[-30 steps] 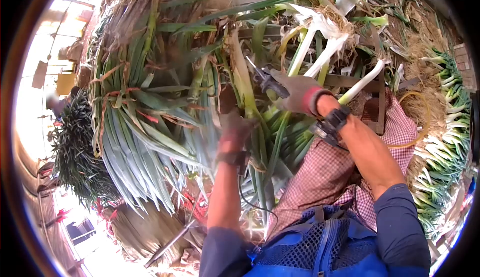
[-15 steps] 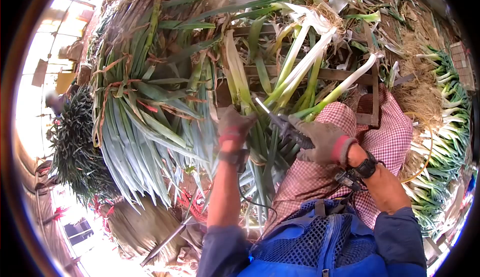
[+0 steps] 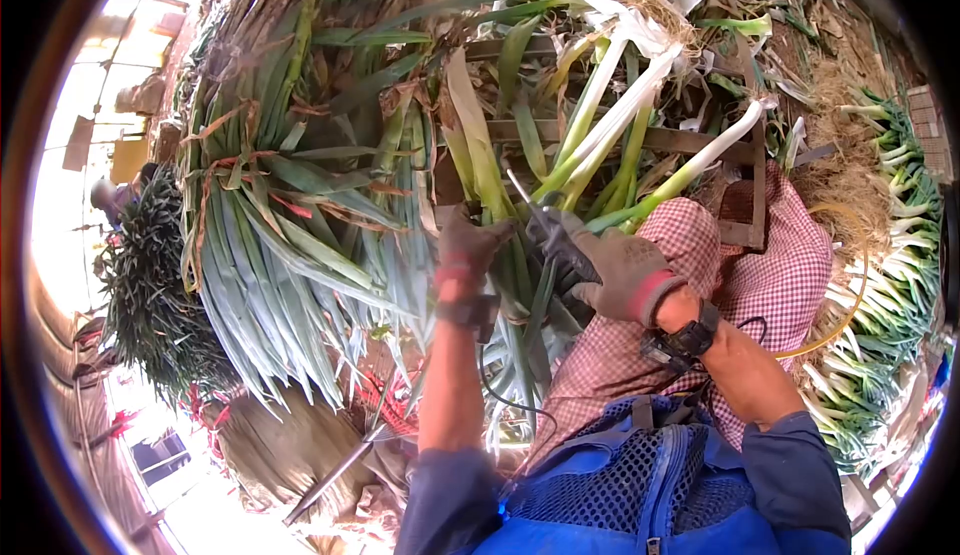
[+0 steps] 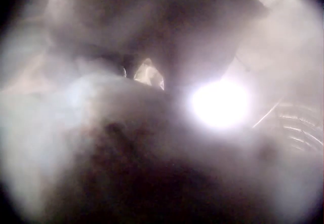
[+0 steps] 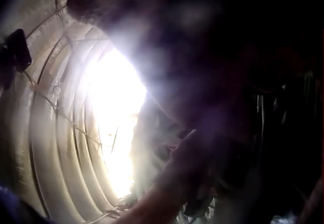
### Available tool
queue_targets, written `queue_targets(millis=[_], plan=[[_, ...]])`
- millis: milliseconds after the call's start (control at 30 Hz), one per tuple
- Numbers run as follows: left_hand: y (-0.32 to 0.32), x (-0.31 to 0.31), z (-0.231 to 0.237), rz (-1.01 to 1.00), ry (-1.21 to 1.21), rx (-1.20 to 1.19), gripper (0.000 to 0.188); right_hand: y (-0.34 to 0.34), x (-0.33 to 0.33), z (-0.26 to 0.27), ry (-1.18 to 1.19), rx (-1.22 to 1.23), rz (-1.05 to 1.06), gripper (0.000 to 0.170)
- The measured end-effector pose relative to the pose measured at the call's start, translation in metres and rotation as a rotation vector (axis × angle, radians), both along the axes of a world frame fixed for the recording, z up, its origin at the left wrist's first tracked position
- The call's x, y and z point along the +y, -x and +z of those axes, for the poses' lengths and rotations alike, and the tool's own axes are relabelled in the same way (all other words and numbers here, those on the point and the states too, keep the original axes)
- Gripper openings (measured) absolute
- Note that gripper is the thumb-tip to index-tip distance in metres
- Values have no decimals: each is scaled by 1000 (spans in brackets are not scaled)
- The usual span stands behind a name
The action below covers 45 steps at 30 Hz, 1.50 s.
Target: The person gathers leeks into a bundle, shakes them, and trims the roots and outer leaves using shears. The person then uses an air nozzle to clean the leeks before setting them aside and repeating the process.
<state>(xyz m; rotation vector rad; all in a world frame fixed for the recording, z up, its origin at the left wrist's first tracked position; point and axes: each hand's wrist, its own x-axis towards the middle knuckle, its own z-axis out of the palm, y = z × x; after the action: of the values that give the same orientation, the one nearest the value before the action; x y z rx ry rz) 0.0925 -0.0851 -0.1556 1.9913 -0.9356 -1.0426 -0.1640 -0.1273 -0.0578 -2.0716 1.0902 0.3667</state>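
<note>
My gloved left hand (image 3: 470, 245) grips a leek (image 3: 478, 145) by its green part, with the pale stalk standing up beyond the fingers. In my gloved right hand (image 3: 625, 270) is a dark air blow gun (image 3: 567, 247), its thin metal nozzle slanting up and left beside the leek. More leeks (image 3: 610, 120) lie just past the right hand, with white stalks and rooty ends pointing away. Dark blur fills most of the left wrist view. The right wrist view is mostly dark too, with a bare forearm (image 5: 164, 191) low in the middle.
A large tied bundle of leeks (image 3: 260, 215) hangs at left. A wooden frame (image 3: 740, 185) stands beyond the checkered-clothed legs (image 3: 640, 325). At right, a yellow hose (image 3: 862, 295) curves past a long row of leeks (image 3: 890, 305). Loose leaves litter the far side.
My right hand has drawn back with the blow gun from the upright stalks towards my lap, then shifted slightly left. The left hand keeps its hold in nearly the same place.
</note>
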Motion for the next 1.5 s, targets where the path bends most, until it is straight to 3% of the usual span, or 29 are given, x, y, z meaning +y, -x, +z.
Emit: queue_targets(millis=[133,233,300,533,633,733,867,933,967,1133,1233,1333,1500], plan=[[0,-2,0,45,-79,15,47,1,0,9,-51,54,128,101],[-19,-2,-35,178,20,126,43,5,3,-5,-96,78,87,101],[-33,-2,-41,273,-126,50,40,7,4,-8,-78,43,57,101],[-29,7,-59,263,-93,37,39,-23,-17,-6,-119,-63,42,99],[-14,12,-43,156,-43,37,60,-44,-38,-22,-27,-87,-3,93],[-7,3,-17,80,-223,-83,58,-68,-65,-23,-34,-54,-22,97],[2,-1,-5,61,-184,-169,47,-88,-103,-28,97,-37,-191,82],[8,0,9,52,-201,-234,44,-82,-125,-27,89,-27,-335,80],[10,0,14,40,-215,-301,42,-74,-132,-29,146,-30,-292,85],[-12,6,-14,-66,-171,-399,36,-29,-95,5,-142,-46,-241,101],[-26,10,-18,-43,-117,-220,32,0,-54,-13,-110,-112,-124,106],[-47,14,-26,-11,-75,-27,30,18,-16,-5,-239,-86,-44,104],[-47,3,32,73,-48,76,26,31,9,10,-258,-68,117,107]])
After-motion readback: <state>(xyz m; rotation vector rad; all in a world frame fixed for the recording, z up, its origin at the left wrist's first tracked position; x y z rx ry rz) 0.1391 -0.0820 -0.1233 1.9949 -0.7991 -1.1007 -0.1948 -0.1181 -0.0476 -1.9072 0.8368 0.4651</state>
